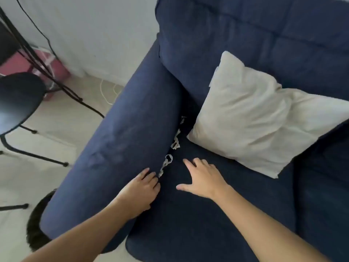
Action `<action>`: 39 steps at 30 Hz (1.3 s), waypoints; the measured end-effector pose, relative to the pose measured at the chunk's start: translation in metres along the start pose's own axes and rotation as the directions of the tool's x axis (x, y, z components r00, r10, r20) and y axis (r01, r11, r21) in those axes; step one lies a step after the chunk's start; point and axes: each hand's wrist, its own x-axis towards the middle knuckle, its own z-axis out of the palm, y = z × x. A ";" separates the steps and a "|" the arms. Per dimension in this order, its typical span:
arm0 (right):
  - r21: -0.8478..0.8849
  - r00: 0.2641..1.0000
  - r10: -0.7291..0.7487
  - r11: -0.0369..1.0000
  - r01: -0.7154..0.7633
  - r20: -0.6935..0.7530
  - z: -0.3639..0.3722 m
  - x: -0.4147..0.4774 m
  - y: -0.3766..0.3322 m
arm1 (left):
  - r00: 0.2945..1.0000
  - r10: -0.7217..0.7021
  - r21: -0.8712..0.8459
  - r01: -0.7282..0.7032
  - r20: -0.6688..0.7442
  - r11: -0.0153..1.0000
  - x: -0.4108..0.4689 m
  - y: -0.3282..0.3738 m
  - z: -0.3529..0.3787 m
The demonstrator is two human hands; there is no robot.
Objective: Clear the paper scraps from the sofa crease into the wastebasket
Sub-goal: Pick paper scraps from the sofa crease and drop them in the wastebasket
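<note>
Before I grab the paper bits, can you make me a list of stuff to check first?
1. Scraps easy to see: ok. The paper scraps lie along the crease between the armrest and the seat cushion.
2. Left hand close enough: ok. Its fingertips sit by the nearest scrap.
3. Right hand free: ok. It rests flat and open on the seat, holding nothing.
4. Pillow out of the way: not ok. Its corner sits beside the farther scraps.
5. Wastebasket ready: cannot tell. A dark round thing shows on the floor behind the armrest, mostly hidden.
</note>
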 end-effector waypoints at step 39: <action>0.170 0.763 -0.206 0.909 0.382 -0.613 0.021 0.082 0.026 | 0.839 -0.300 -0.447 0.077 -0.454 0.891 0.027 0.001 0.013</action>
